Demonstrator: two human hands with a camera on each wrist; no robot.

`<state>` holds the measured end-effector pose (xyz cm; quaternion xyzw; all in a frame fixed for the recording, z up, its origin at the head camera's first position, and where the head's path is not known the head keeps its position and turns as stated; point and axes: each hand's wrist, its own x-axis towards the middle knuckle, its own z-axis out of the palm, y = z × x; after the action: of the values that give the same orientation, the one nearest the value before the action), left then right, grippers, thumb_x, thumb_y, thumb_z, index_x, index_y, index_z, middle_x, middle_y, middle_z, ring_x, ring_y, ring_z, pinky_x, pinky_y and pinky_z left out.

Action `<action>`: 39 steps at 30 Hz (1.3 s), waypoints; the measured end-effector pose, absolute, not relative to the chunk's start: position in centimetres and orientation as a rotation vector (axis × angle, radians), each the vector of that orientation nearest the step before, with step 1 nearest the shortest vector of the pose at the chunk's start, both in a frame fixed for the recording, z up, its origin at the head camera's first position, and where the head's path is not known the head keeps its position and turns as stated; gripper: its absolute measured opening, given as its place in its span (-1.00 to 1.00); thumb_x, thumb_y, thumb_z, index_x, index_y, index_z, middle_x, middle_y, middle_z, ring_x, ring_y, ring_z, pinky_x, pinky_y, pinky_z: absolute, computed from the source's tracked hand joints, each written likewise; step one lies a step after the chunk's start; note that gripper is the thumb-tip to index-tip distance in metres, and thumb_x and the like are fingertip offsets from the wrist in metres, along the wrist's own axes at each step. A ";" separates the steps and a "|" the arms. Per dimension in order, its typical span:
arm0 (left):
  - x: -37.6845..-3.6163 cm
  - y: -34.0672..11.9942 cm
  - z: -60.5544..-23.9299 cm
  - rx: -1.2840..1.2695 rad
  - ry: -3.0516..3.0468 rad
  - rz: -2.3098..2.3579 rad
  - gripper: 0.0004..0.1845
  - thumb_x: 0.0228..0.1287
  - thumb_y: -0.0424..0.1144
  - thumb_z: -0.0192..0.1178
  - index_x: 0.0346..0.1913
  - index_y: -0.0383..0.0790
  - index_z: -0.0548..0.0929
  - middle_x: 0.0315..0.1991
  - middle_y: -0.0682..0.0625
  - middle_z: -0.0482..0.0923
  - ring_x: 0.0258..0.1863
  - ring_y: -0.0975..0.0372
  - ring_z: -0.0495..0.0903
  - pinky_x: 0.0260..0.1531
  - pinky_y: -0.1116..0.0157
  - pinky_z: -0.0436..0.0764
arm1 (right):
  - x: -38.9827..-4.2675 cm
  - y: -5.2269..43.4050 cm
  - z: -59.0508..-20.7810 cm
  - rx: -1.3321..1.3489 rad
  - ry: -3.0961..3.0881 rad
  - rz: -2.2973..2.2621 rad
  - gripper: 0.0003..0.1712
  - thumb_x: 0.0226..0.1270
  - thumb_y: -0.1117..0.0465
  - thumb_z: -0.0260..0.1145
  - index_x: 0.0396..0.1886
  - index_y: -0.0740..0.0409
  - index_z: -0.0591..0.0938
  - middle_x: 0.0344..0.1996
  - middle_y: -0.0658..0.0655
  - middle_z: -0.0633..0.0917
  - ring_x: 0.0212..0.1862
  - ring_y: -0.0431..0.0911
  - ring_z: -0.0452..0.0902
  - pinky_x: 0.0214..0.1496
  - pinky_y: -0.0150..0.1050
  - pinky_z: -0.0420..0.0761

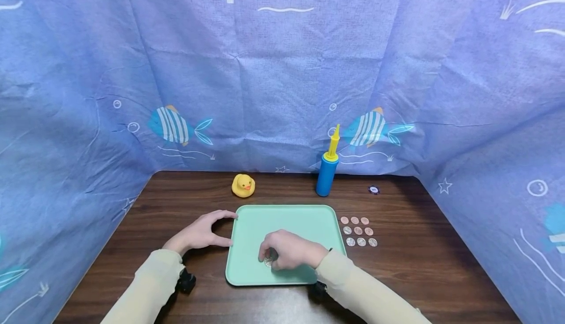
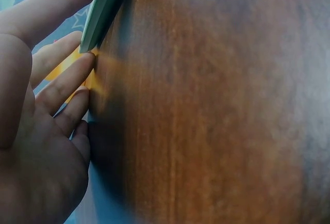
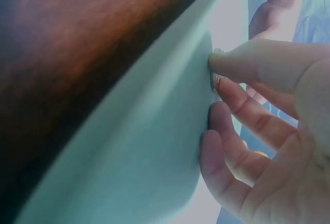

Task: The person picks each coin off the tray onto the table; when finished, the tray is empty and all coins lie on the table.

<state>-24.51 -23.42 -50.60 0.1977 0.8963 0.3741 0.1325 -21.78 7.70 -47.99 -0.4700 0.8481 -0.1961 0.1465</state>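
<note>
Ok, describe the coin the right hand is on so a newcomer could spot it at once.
Start at the green tray in the middle of the brown table. On its near half, the right hand rests with fingertips pinching a coin. It is the only coin on the tray; the other coins lie in rows on the table, right of the tray.

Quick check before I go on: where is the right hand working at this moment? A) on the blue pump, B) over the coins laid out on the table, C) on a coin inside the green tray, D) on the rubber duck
C: the right hand pinches a coin against the floor of the green tray, apart from the coin rows on the table.
</note>
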 end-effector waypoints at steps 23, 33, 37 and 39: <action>-24.3 -23.3 -50.8 0.565 2.586 1.104 -0.21 0.13 0.15 0.58 0.42 0.10 0.55 0.47 -0.01 0.43 0.51 -0.04 0.34 0.44 -0.22 0.33 | -21.6 7.7 -47.8 -1.266 2.463 -0.560 -0.70 0.19 0.46 0.48 -0.23 -0.03 0.84 -0.32 -0.18 0.66 -0.32 -0.36 0.48 -0.22 -0.52 0.54; -24.4 -23.3 -50.4 0.553 2.588 1.106 -0.20 0.13 0.16 0.58 0.42 0.10 0.55 0.47 -0.02 0.43 0.51 -0.05 0.34 0.43 -0.23 0.33 | -22.2 7.6 -47.4 -1.272 2.431 -0.537 -0.76 0.31 0.42 0.47 -0.15 0.00 0.82 -0.27 -0.17 0.76 -0.24 -0.39 0.59 -0.13 -0.52 0.58; -24.3 -23.4 -50.3 0.550 2.595 1.096 -0.20 0.13 0.16 0.58 0.43 0.10 0.55 0.48 -0.03 0.43 0.51 -0.05 0.34 0.43 -0.22 0.34 | -22.4 7.6 -47.5 -1.272 2.428 -0.509 -0.80 0.35 0.36 0.50 -0.13 0.00 0.80 -0.27 -0.17 0.75 -0.23 -0.41 0.58 -0.10 -0.53 0.59; -24.3 -23.4 -50.3 0.551 2.599 1.090 -0.20 0.13 0.16 0.58 0.43 0.10 0.55 0.48 -0.03 0.43 0.51 -0.05 0.34 0.43 -0.22 0.34 | -22.4 7.6 -47.6 -1.287 2.433 -0.498 -0.81 0.36 0.35 0.50 -0.12 0.00 0.80 -0.29 -0.17 0.74 -0.24 -0.42 0.57 -0.12 -0.54 0.58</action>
<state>-24.34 -23.36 -50.29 0.1902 0.8968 0.3761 0.1347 -22.43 7.61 -47.59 -0.4534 0.8569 -0.1753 0.1716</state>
